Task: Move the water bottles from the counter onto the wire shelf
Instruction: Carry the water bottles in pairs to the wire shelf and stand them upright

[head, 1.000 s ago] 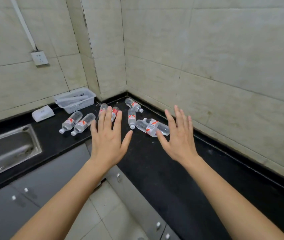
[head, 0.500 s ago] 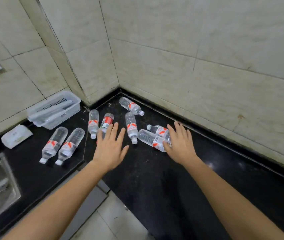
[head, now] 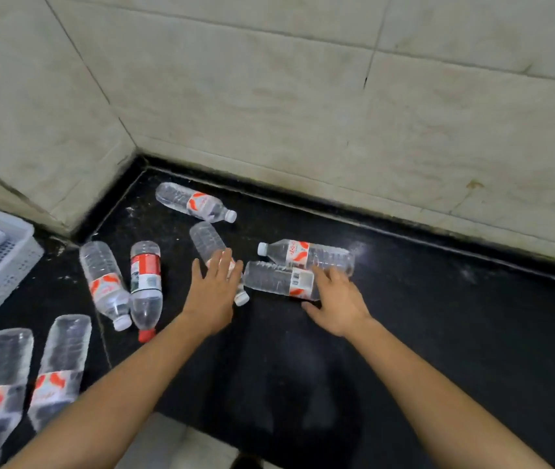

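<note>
Several clear water bottles with red labels lie flat on the black counter. My left hand rests open over the lower half of one middle bottle, fingers spread on it. My right hand is open, its fingers touching the label end of another lying bottle. A further bottle lies just behind that one, and one sits near the wall corner. A red-capped bottle and a white-capped one lie to the left. No wire shelf is in view.
A white perforated plastic basket stands at the left edge. Two more bottles lie at the lower left. Tiled walls close the corner behind the counter. Pale floor tiles show below the counter edge.
Both hands have moved forward and down onto the bottles; the left now lies on the middle bottle and the right touches the one beside it. The view has dropped closer to the counter.
</note>
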A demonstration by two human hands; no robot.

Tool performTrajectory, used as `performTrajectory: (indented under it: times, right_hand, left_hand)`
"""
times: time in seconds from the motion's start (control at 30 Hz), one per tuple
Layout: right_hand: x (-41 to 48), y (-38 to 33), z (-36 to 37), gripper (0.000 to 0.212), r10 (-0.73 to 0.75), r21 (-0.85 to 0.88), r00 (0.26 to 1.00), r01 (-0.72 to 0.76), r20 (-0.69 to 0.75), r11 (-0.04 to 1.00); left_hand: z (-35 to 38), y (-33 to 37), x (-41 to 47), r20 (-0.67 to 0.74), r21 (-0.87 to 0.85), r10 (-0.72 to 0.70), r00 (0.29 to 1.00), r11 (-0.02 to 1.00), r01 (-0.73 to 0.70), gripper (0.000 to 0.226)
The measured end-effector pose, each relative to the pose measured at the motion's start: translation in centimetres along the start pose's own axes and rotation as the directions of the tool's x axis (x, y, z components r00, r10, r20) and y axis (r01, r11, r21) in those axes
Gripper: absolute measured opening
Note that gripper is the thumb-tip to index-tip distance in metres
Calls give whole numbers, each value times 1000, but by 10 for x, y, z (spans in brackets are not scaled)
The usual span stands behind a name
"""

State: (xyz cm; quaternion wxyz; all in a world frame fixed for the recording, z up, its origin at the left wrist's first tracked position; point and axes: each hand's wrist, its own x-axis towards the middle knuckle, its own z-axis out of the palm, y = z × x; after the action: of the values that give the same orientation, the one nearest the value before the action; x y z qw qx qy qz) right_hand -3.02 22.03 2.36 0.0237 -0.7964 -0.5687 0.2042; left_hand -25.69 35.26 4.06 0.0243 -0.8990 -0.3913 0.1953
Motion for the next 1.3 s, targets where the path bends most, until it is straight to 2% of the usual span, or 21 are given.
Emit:
performTrajectory:
  times: [0.1, 0.17, 0.3, 0.37, 0.47, 0.57, 0.7, 0.77, 0.83, 0.93, 1.0, 1.07, 1.1, 1.13, 1.2, 1.3]
  right_hand:
    - [10, -13, 16, 89, 77, -21, 993, -76, 84, 997]
    - [15, -18, 24, 85, 136, -49, 988, -133, 70, 990]
    - [23, -20, 30, 78, 292, -33, 954, -290, 69, 956]
    - [23, -20, 33, 81, 325, -93, 944, -319, 60, 943]
    - [17, -19, 42, 90, 367, -171, 929, -354, 45, 919]
    - [7, -7, 50, 80, 403, 18, 904, -409, 142, 912]
    - [-16, 16, 44, 73, 283, 257, 923, -349, 262, 901]
    - [-29, 26, 39, 71, 240, 434, 933, -340, 269, 834]
    - [-38, 32, 32, 57, 265, 635, 940, -340, 214, 694]
    - [-39, 35, 13, 29, 332, 820, 935, -283, 122, 497]
    - [-36, 36, -6, 25, 364, 864, 929, -237, 68, 444]
    - [-32, 37, -30, 26, 384, 876, 923, -189, 5, 444]
    - [-30, 37, -42, 23, 379, 864, 925, -169, -27, 474]
    - [-28, 36, -55, 21, 364, 834, 929, -151, -64, 530]
    - [-26, 34, -74, 19, 315, 741, 941, -126, -120, 659]
    - [-26, 24, -78, 23, 242, 693, 955, -57, -173, 719]
  left_hand:
    - [16, -18, 32, 80, 195, 145, 986, 968, -158, 97]
    - [25, -29, 49, 109, 249, 214, 971, 939, -235, 95]
    - [39, -35, 65, 84, 174, 281, 956, 941, -292, 74]
    - [42, -36, 67, 48, 128, 292, 955, 947, -296, 65]
    - [43, -35, 67, 27, 123, 315, 949, 941, -315, 62]
    - [43, -28, 61, 8, 72, 268, 963, 961, -268, 62]
    - [40, -15, 40, -87, -175, 164, 983, 968, -178, 66]
    - [35, -9, 31, -171, -357, 97, 980, 921, -154, 64]
    - [23, -6, 25, -198, -559, 8, 980, 821, -120, 59]
    - [-3, -6, 24, -129, -767, -162, 978, 642, 5, 51]
    - [-17, -7, 22, -55, -883, -260, 964, 464, 75, 49]
    - [-24, -4, 17, 3, -967, -311, 951, 240, 82, 39]
    - [-24, -1, 11, 13, -983, -329, 944, 171, 73, 36]
    - [-23, 4, 7, 14, -987, -339, 941, 146, 67, 34]
    - [-23, 15, -2, 13, -982, -321, 947, 175, 72, 42]
    - [-25, 26, -6, -57, -957, -239, 969, 288, 15, 56]
